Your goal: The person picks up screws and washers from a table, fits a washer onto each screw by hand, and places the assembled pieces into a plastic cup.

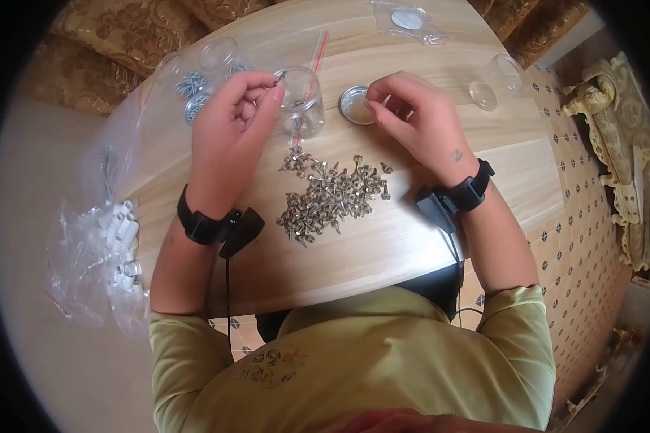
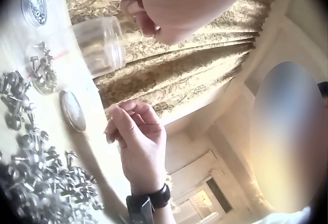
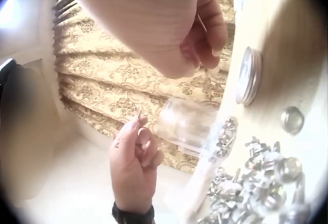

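My left hand pinches a small screw between thumb and fingertip, by the rim of a clear jar. Several screws lie at the bottom of that jar, as the right wrist view shows. My right hand is raised beside a round metal lid, its fingers loosely curled with nothing visible in them. The fingertips overlap the lid's edge in the head view, but the right wrist view shows them apart from it. Between my forearms a pile of washer-headed screws is spread on the table.
Jars with silvery hardware stand at the back left. A plastic bag of white fittings lies at the left. Toward the back right are a clear round disc, a clear jar and a bagged lid.
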### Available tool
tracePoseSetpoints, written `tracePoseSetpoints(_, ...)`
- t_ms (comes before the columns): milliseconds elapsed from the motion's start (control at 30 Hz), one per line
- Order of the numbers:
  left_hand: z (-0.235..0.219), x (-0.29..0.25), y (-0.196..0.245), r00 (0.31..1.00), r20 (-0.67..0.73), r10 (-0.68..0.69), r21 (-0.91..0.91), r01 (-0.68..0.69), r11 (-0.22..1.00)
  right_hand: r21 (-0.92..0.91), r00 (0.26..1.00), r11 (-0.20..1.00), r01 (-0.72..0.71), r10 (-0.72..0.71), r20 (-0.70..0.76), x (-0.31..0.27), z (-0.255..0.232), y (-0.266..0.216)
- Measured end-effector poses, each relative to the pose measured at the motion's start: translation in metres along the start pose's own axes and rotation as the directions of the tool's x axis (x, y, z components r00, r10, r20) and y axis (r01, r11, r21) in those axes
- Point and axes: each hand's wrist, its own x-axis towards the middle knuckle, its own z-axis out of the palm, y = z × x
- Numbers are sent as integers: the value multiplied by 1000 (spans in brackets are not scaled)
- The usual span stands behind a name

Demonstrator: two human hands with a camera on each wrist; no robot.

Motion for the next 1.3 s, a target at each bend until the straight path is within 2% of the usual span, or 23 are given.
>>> tracePoseSetpoints(33, -1, 0, -3, 1000, 14, -3, 88, 1, 996, -50, 999, 999, -6, 8, 33, 0, 2, 4)
tracePoseSetpoints(67, 0, 1, -5, 1000, 9, -5, 88, 4, 996, -98, 998, 995, -23, 29, 53, 0, 4, 6)
tracePoseSetpoints(133, 1, 1, -6, 998, 44, 45, 217, -54, 975, -119, 998, 993, 12, -4, 66, -1, 9, 8)
tracePoseSetpoints(200, 2, 1, -3, 999, 14, 39, 178, -41, 983, -139, 996, 989, 46, -35, 79, -1, 12, 5)
tracePoseSetpoints(267, 3, -2, -3, 999, -15, 32, 136, -29, 990, -68, 968, 980, 188, -173, 183, -2, 15, -4)
tracePoseSetpoints(300, 5, -4, -3, 996, -65, 61, 72, -56, 996, -67, 966, 980, 189, -173, 189, -5, 19, -7)
tracePoseSetpoints(367, 10, -10, -1, 989, -124, 83, 7, -83, 997, 98, 923, 980, 173, -196, 332, -11, 31, -10)
tracePoseSetpoints(433, 16, -21, 6, 973, -117, 199, 13, -199, 980, 83, 909, 974, 211, -226, 349, -14, 40, -9)
tracePoseSetpoints(467, 17, -24, 3, 973, -119, 197, 13, -197, 980, 67, 899, 975, 210, -220, 380, -14, 43, -8)
tracePoseSetpoints(533, 19, -31, -4, 946, 2, 325, 101, -323, 941, 49, 886, 976, 210, -211, 412, -14, 44, -7)
tracePoseSetpoints(567, 19, -34, -4, 946, -2, 324, 100, -323, 941, 34, 891, 979, 200, -196, 410, -14, 43, -6)
tracePoseSetpoints(633, 18, -40, -2, 966, 107, 234, 97, -245, 965, 20, 893, 981, 191, -183, 411, -14, 42, -5)
tracePoseSetpoints(800, 19, -46, -10, 973, 145, 180, 126, -199, 972, -50, 904, 981, 189, -154, 399, -16, 39, -1)
tracePoseSetpoints(967, 24, -47, -10, 967, 196, 164, 155, -195, 968, -25, 929, 987, 160, -142, 341, -12, 28, -5)
tracePoseSetpoints(1033, 24, -48, -4, 976, 220, -7, 108, -18, 994, -4, 933, 986, 168, -158, 324, -12, 26, -12)
tracePoseSetpoints(1067, 26, -49, -4, 976, 217, -7, 109, -17, 994, 17, 953, 988, 152, -151, 262, -13, 25, -21)
tracePoseSetpoints(1100, 28, -50, -3, 973, 216, -77, 40, 70, 997, 39, 969, 990, 138, -143, 200, -14, 24, -28)
tracePoseSetpoints(1133, 29, -51, -4, 965, 219, -146, -31, 156, 987, 39, 968, 989, 142, -147, 205, -14, 23, -30)
tracePoseSetpoints(1200, 34, -54, -16, 965, 222, -139, -100, 164, 981, -61, 950, 961, 271, -257, 176, -14, 20, -33)
tracePoseSetpoints(1233, 35, -53, -14, 964, 230, -130, -167, 171, 971, -60, 949, 960, 274, -260, 180, -14, 21, -32)
tracePoseSetpoints(1267, 33, -53, -10, 965, 227, -131, -168, 171, 971, -87, 935, 936, 341, -328, 134, -15, 23, -30)
tracePoseSetpoints(1300, 29, -53, -4, 928, 311, -207, -208, 278, 938, -117, 914, 907, 405, -396, 89, -15, 24, -29)
